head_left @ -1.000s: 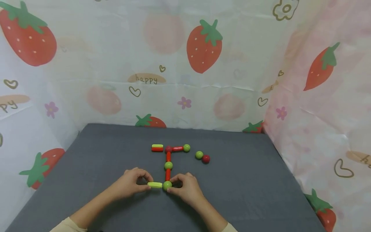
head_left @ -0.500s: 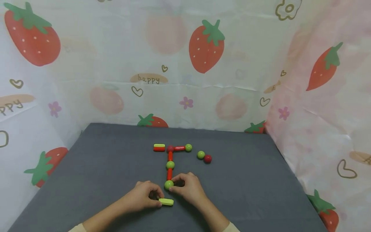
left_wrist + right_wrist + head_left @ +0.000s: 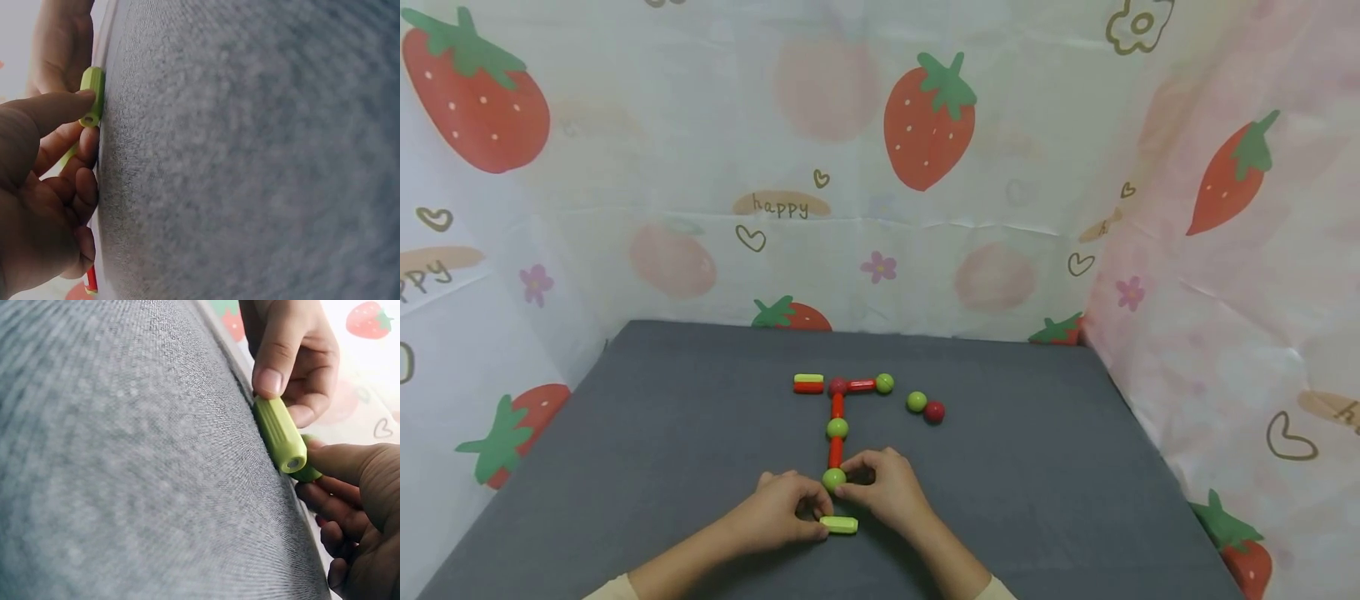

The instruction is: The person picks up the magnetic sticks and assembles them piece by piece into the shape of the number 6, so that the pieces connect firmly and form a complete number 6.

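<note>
My left hand pinches one end of a yellow-green magnetic rod, held crosswise just nearer to me than a green ball. That ball ends a chain, and the thumb and fingers of my right hand pinch it. Up from it run a red rod, another green ball, a second red rod and a dark red ball. In the right wrist view, a metal disc shows in the end of the yellow-green rod; the ball behind it is partly hidden.
Right of the dark red ball, a red rod leads to a green ball. A yellow-green rod and a red rod lie side by side to its left. Loose green and red balls touch farther right on the grey cloth.
My left hand has carried the yellow-green rod from the left side of the near green ball to the ball's near side, toward me and rightward. My right hand stays on the ball.
</note>
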`<action>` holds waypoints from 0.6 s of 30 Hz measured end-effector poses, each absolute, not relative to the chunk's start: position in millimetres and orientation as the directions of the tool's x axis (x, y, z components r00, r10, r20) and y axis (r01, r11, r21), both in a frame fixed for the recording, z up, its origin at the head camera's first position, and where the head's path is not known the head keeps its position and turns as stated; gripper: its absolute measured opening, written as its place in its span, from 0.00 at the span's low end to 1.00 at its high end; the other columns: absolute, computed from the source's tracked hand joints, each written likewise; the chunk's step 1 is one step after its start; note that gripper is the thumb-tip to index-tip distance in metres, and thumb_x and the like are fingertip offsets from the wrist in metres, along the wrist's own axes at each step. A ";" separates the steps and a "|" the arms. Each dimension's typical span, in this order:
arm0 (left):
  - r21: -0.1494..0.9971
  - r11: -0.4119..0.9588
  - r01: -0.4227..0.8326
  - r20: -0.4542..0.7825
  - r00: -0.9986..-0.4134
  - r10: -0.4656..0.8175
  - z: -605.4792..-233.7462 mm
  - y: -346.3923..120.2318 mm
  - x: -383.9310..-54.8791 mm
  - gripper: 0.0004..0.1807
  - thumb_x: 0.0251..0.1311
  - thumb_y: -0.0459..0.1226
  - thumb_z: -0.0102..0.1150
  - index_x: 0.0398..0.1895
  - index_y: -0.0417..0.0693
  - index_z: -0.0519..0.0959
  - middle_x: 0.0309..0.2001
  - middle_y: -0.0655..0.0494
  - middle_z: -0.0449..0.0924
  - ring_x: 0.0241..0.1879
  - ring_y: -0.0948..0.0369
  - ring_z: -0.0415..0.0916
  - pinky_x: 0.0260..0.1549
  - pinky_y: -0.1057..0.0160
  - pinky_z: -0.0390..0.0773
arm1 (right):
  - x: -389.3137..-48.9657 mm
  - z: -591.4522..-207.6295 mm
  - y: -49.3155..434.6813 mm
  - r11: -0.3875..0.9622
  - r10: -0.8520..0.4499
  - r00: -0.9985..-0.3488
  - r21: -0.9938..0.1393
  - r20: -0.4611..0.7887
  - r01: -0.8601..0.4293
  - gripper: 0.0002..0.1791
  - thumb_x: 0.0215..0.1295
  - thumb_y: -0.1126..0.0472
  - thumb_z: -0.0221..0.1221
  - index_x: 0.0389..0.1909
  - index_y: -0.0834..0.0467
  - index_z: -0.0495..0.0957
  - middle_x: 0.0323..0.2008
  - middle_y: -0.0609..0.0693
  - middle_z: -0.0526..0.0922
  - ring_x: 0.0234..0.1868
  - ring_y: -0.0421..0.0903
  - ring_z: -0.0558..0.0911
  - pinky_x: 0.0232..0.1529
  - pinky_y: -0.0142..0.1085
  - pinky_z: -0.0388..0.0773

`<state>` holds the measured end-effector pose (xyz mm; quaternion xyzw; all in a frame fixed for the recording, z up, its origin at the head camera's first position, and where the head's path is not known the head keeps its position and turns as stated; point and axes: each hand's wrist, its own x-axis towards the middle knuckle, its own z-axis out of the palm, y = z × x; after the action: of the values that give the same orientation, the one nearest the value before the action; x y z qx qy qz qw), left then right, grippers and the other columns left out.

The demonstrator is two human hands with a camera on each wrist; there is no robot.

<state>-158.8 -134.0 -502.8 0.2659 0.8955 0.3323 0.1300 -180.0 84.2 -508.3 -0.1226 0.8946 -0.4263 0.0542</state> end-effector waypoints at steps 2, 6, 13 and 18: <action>0.667 0.639 0.383 -0.059 -0.828 0.558 -501.8 -134.3 -157.4 0.08 0.48 0.52 0.72 0.31 0.72 0.82 0.28 0.79 0.79 0.34 0.69 0.68 0.37 0.57 0.53 | -179.7 -508.1 84.0 0.607 -0.266 -0.964 -0.775 0.010 -0.175 0.15 0.46 0.45 0.74 0.37 0.40 0.86 0.32 0.39 0.82 0.31 0.40 0.69 0.30 0.33 0.67; 0.682 0.637 0.359 -0.069 -0.836 0.545 -499.0 -135.8 -155.9 0.09 0.49 0.54 0.71 0.33 0.70 0.82 0.30 0.78 0.80 0.35 0.70 0.70 0.38 0.56 0.54 | -179.0 -507.1 83.8 0.607 -0.270 -0.963 -0.773 0.015 -0.182 0.15 0.47 0.46 0.74 0.37 0.40 0.86 0.33 0.39 0.83 0.31 0.40 0.69 0.31 0.33 0.67; 0.680 0.673 0.290 -0.053 -0.896 0.440 -489.0 -140.4 -163.1 0.09 0.52 0.51 0.70 0.34 0.66 0.82 0.31 0.75 0.81 0.36 0.68 0.74 0.40 0.54 0.56 | -178.5 -506.6 83.3 0.600 -0.277 -0.961 -0.779 0.009 -0.180 0.14 0.47 0.45 0.74 0.37 0.40 0.86 0.33 0.40 0.83 0.31 0.40 0.69 0.31 0.33 0.67; 0.672 0.702 0.235 -0.028 -0.940 0.341 -483.9 -140.4 -172.9 0.11 0.51 0.48 0.72 0.37 0.65 0.82 0.35 0.71 0.80 0.36 0.64 0.70 0.42 0.54 0.58 | -178.7 -507.0 83.7 0.596 -0.277 -0.961 -0.782 0.016 -0.185 0.15 0.47 0.46 0.74 0.38 0.40 0.86 0.34 0.39 0.83 0.32 0.40 0.69 0.32 0.33 0.68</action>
<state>-172.9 -140.4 -483.9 0.1565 0.9194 0.3528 0.0753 -178.7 83.7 -507.0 -0.1294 0.8916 -0.4305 0.0536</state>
